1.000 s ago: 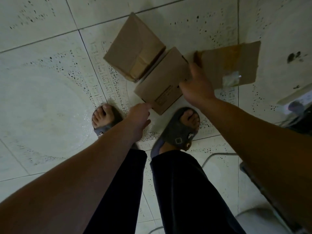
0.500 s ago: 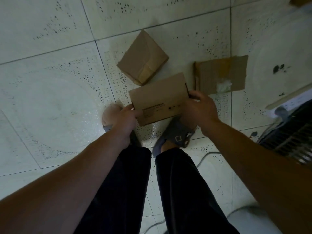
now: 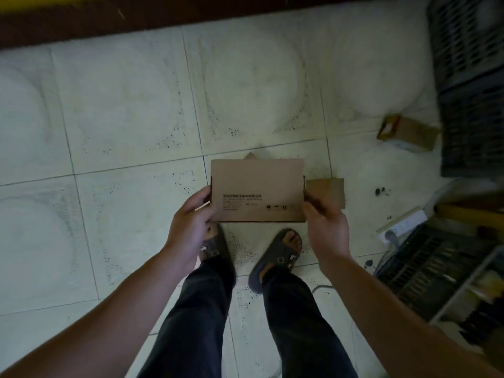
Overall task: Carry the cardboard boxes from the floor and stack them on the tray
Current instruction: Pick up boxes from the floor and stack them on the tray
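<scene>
I hold the cardboard box up over the floor.
My left hand curls its fingers round the left edge; my right hand pinches the right edge. A second box lies far right.

Pale tiled floor, crossed by thin grey grout lines and peppered with dark specks, bounded along the top of the frame by a dark brown strip. At upper right, a small cardboard box resting on the tiles, just beside a dark slatted crate. Right of centre, a flat cardboard piece lying on the tiles, a few black blotches near it. Towards the right edge, a white power strip. Below centre, two grey slippers planted side by side on the tiles.
</scene>
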